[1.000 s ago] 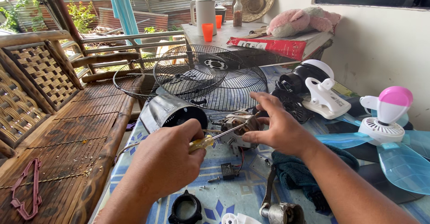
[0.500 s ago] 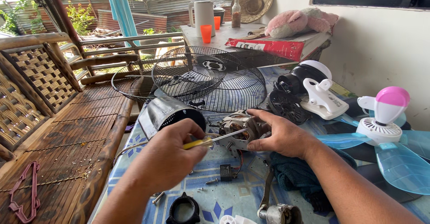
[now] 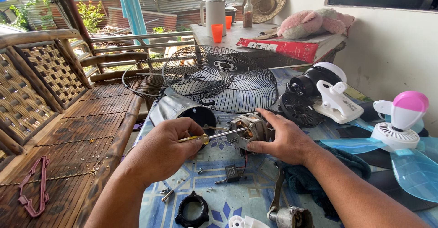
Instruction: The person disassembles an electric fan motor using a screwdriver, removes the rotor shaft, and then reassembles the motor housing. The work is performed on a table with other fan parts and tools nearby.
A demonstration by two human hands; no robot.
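Left hand point(image 3: 166, 148) clenches the yellow-handled screwdriver point(image 3: 214, 136), tip in the fan motor point(image 3: 248, 130), which the right hand point(image 3: 285, 139) grips by its casing — looks heavy, rigid.

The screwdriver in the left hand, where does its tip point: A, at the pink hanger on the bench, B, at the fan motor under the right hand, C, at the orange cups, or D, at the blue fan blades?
B: the left hand grips the screwdriver, whose shaft runs to the fan motor under the right hand.

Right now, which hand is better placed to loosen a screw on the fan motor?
Left. The left hand already holds the screwdriver, tip at the fan motor; the right hand steadies the motor.
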